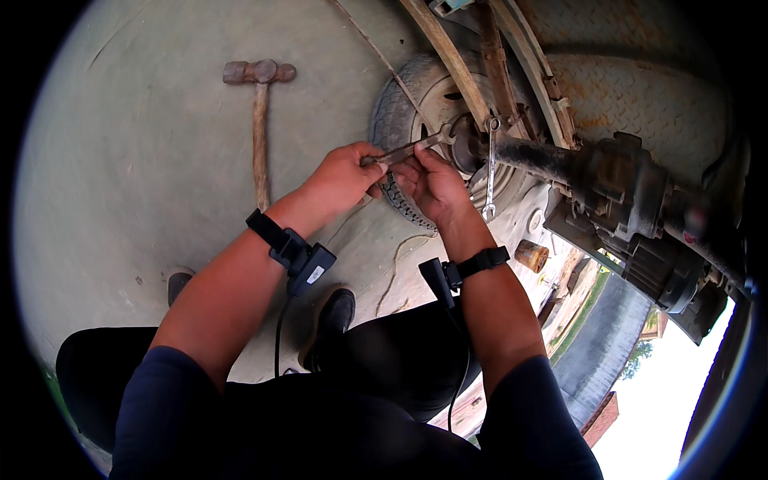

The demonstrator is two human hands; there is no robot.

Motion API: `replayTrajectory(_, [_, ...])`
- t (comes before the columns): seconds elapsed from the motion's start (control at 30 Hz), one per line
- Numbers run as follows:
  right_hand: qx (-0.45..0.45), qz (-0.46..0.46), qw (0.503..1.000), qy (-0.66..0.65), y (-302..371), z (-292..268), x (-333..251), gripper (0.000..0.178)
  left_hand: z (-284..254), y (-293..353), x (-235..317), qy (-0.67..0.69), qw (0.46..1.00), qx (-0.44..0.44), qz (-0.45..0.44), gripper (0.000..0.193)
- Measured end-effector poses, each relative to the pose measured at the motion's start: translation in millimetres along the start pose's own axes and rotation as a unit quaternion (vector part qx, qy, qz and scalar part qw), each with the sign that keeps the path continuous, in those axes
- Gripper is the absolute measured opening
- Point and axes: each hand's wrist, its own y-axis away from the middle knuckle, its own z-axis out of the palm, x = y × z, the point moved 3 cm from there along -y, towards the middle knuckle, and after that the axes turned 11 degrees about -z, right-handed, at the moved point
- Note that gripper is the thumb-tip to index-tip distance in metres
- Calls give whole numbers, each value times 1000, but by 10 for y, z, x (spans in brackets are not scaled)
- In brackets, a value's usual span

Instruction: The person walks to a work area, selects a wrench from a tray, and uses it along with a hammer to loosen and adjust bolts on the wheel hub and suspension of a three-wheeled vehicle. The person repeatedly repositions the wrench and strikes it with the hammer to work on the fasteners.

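Both hands are working one wrench (408, 149) at the axle hub (464, 144): left hand (346, 172) clenching its handle, right hand (432, 182) steadying nearby. Judged step: turning a fastener; next needs a firm, square pull.

My hands (400, 172) are hemmed in at twelve to three o'clock: the tyre (400, 104), the leaf springs (448, 56), the axle (544, 156) and a second wrench (490, 168) hanging on it crowd that side. From nine to eleven o'clock the concrete floor (144, 176) lies open, with only the hammer (260, 104) on it, well apart.
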Motion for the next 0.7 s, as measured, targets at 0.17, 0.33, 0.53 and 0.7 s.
replayTrajectory(0.17, [76, -220, 803, 548, -205, -678, -695, 33, -109, -142, 69, -21, 999, 29, 32, 18])
replayTrajectory(0.33, [29, -482, 394, 782, -253, -287, -1317, 43, -242, -119, 80, 0, 998, 51, 30, 17])
replayTrajectory(0.53, [56, -306, 595, 741, -634, -373, -1370, 54, -231, -172, 51, -21, 998, 57, 27, 17])
replayTrajectory(0.7, [12, -234, 717, 657, -846, -491, -1476, 44, -74, -382, 250, -62, 996, 40, 45, 17])
